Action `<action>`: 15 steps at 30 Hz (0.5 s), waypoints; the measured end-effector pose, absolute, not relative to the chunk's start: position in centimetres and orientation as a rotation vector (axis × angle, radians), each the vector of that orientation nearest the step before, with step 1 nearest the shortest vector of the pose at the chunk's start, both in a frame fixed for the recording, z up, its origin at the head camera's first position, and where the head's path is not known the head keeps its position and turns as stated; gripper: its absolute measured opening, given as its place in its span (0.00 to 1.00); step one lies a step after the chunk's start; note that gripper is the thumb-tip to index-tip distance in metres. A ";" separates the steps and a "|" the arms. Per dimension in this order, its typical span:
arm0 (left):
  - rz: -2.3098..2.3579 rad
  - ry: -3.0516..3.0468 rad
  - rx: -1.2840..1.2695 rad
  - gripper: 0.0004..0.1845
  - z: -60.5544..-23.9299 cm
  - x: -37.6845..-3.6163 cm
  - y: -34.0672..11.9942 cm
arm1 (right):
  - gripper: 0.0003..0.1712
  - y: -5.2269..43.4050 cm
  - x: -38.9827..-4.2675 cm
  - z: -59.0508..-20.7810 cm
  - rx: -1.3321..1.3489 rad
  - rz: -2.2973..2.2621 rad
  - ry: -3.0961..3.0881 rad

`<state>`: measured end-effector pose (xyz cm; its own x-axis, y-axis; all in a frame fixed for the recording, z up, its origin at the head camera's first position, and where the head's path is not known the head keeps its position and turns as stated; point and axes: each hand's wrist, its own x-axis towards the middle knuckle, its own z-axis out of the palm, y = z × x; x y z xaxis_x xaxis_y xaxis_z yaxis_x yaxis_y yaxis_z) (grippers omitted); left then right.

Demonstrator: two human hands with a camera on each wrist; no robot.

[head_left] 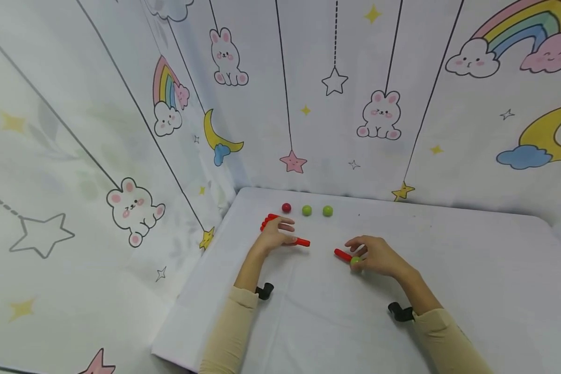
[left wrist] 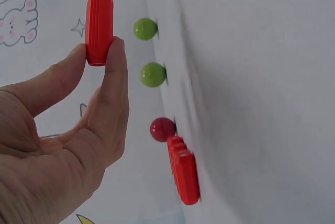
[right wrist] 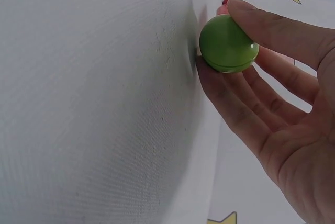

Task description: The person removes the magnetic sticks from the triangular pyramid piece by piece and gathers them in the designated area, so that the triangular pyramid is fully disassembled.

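Note:
My left hand (head_left: 275, 238) pinches one end of a red ribbed stick (left wrist: 99, 25) between thumb and fingertip, and the stick points to the right, above the table. Just beyond that hand, several red sticks (left wrist: 186, 177) lie side by side, partly hidden by it in the head view. My right hand (head_left: 378, 255) pinches a glossy green ball (right wrist: 229, 43) between thumb and fingers, close to the tabletop. Another red stick (head_left: 343, 254) sits right beside this ball; whether they touch, I cannot tell.
Along the far side of the white table (head_left: 472, 270) stand a dark red ball (head_left: 286, 208) and two green balls, one in the middle (head_left: 306, 210) and one at the right (head_left: 327, 211). A patterned curtain (head_left: 262, 119) hangs behind the table and at its left.

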<state>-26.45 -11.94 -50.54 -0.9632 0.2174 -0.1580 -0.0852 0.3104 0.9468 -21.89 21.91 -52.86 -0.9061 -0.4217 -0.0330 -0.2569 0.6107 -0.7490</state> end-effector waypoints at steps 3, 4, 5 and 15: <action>1.776 2.302 0.102 0.29 -50.4 -26.7 -13.4 | 0.32 21.9 -21.9 -52.8 -0.587 -1.175 2.628; 1.798 2.300 0.094 0.29 -50.4 -26.8 -13.8 | 0.32 21.9 -21.9 -52.8 -0.590 -1.175 2.627; 1.822 2.292 0.080 0.29 -50.5 -26.9 -14.3 | 0.32 21.9 -21.9 -52.8 -0.590 -1.173 2.627; 1.862 2.326 -0.131 0.31 -50.7 -27.4 -18.4 | 0.31 22.0 -21.9 -52.8 -0.600 -1.169 2.632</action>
<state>-27.42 -18.43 -50.69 -0.9835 0.0307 -0.1782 -0.1671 0.2217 0.9607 -21.86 22.04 -52.82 -0.8977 -0.4402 -0.0173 -0.2821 0.6047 -0.7448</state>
